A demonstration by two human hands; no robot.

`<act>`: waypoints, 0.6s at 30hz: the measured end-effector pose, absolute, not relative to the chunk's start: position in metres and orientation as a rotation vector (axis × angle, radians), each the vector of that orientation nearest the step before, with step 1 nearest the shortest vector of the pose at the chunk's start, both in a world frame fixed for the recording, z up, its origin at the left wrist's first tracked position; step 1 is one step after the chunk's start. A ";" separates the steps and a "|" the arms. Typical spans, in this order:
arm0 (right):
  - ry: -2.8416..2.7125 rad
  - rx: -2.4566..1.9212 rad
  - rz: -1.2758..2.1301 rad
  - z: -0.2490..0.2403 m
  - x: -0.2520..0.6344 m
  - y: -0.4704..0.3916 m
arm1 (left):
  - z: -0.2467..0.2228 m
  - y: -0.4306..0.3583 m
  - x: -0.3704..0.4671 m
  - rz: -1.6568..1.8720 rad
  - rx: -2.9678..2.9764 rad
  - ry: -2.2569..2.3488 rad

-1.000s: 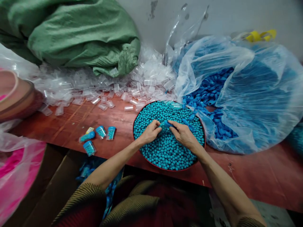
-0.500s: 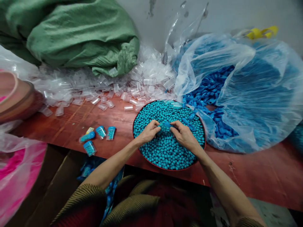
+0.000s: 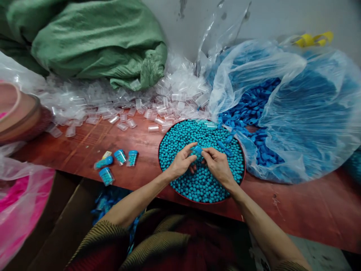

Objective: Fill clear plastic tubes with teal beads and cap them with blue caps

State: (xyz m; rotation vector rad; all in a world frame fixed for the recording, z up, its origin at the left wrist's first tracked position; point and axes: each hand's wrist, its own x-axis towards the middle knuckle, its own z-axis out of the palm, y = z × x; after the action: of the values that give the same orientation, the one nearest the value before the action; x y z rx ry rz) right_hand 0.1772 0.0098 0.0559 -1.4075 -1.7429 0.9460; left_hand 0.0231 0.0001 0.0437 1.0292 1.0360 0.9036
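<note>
Over the far-middle part of the beads, the left hand has spread its thumb and forefinger wider than half a second ago; whether they grip the small jar between them, I cannot tell. The right hand pinches the jar's right side. Its blue cap now shows more plainly, apparently already on.
</note>
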 end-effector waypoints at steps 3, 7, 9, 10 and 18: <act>-1.846 -1.333 0.857 0.059 0.177 0.008 | 0.045 -0.002 0.025 0.946 1.032 1.044; -1.966 -1.227 0.901 0.057 0.182 0.009 | 0.045 -0.004 0.028 0.999 1.073 1.086; -1.981 -1.188 0.937 0.056 0.189 0.012 | 0.046 -0.005 0.027 1.012 1.083 1.108; -1.984 -1.153 0.959 0.056 0.193 0.014 | 0.047 -0.005 0.026 1.000 1.088 1.109; -1.532 -1.144 1.289 0.055 0.205 0.023 | 0.052 -0.002 0.013 0.764 1.198 0.978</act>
State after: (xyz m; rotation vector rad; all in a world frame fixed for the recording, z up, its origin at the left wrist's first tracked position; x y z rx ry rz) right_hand 0.2047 0.0231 0.0546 -1.1443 -1.5319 1.2890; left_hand 0.0135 -0.0025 0.0521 1.1982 0.9784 0.7635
